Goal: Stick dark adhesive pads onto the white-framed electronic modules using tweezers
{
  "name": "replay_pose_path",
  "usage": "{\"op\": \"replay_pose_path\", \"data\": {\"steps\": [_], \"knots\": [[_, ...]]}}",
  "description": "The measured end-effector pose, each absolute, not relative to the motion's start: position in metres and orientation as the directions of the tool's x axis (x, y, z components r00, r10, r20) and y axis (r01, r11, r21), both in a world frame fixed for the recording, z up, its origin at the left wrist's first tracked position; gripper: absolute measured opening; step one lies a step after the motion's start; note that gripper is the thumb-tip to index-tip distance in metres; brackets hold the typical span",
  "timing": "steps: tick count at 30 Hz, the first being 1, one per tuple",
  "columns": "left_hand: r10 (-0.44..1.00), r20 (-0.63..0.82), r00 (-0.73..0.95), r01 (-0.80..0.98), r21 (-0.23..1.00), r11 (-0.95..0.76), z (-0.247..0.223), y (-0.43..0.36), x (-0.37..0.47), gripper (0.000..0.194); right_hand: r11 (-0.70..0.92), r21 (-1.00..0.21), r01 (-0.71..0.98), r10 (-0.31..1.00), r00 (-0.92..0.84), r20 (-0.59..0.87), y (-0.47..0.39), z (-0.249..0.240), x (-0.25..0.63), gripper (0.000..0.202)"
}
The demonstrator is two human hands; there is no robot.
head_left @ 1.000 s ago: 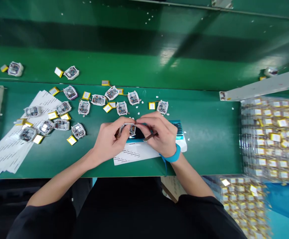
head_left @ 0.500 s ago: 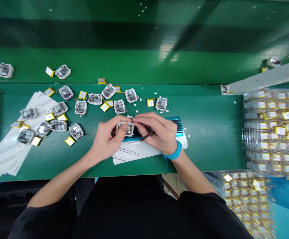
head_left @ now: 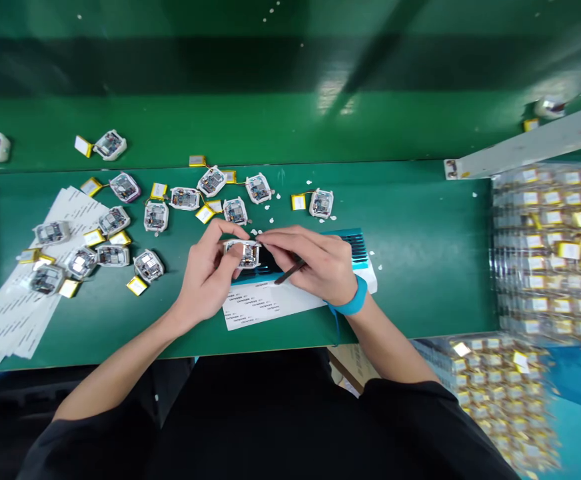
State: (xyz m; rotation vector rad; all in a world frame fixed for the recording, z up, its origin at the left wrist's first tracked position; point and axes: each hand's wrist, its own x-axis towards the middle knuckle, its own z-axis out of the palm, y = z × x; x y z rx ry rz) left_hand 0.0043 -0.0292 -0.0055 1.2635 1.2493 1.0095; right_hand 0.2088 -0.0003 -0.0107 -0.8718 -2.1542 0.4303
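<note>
My left hand [head_left: 209, 270] grips a small white-framed circuit module [head_left: 243, 253] just above a white label sheet [head_left: 265, 303] on the green bench. My right hand [head_left: 315, 262] pinches at the module's right edge with thumb and forefinger, and a thin dark tool [head_left: 290, 271] lies tucked under its palm. A blue band [head_left: 353, 303] circles the right wrist. A blue and white device with a vent grille [head_left: 358, 252] sits behind the right hand.
Several similar modules with yellow batteries [head_left: 184, 199] lie scattered left and behind the hands. White paper strips [head_left: 25, 293] fan out at far left. Trays of yellow-labelled batteries [head_left: 550, 247] stack at right. Small white scraps [head_left: 270, 217] dot the bench.
Both hands keep hold of the module; the right fingertips have shifted slightly left along its edge. The camera view drifted, sliding the scene a little left and up.
</note>
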Motion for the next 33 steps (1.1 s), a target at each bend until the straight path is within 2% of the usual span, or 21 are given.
{"op": "replay_pose_path", "data": {"steps": [3, 8, 12, 18, 22, 24, 27, 33], "knots": [[0.995, -0.074, 0.071, 0.130, 0.989, 0.064, -0.007, -0.031, 0.007, 0.008, 0.702, -0.536, 0.469, 0.712, -0.459, 0.531, -0.001, -0.011, 0.207, 0.016], [0.988, -0.087, 0.124, 0.086, 0.993, 0.077, -0.009, -0.032, 0.009, 0.009, 0.702, -0.491, 0.516, 0.712, -0.489, 0.504, -0.002, -0.015, 0.209, 0.026], [0.991, -0.076, 0.114, 0.153, 0.986, 0.058, -0.012, -0.032, 0.010, 0.005, 0.741, -0.413, 0.530, 0.670, -0.533, 0.517, -0.002, -0.017, 0.218, 0.034], [0.991, 0.028, 0.132, 0.284, 0.957, -0.065, -0.014, -0.036, 0.011, 0.005, 0.770, -0.413, 0.487, 0.638, -0.604, 0.477, -0.005, -0.015, 0.220, 0.040], [0.986, 0.132, 0.103, 0.290, 0.944, -0.157, -0.014, -0.039, 0.012, 0.008, 0.798, -0.252, 0.548, 0.594, -0.638, 0.491, -0.007, -0.016, 0.218, 0.037], [0.983, 0.165, 0.081, 0.295, 0.938, -0.182, -0.013, -0.040, 0.012, 0.009, 0.819, -0.213, 0.533, 0.559, -0.652, 0.512, -0.008, -0.015, 0.219, 0.037], [0.976, 0.198, 0.091, 0.334, 0.917, -0.217, -0.010, -0.040, 0.012, 0.009, 0.834, -0.229, 0.502, 0.541, -0.662, 0.520, -0.008, -0.015, 0.219, 0.040], [0.968, 0.231, 0.096, 0.400, 0.882, -0.250, -0.005, -0.040, 0.014, 0.009, 0.816, -0.198, 0.543, 0.567, -0.684, 0.460, -0.013, -0.019, 0.216, 0.038]]}}
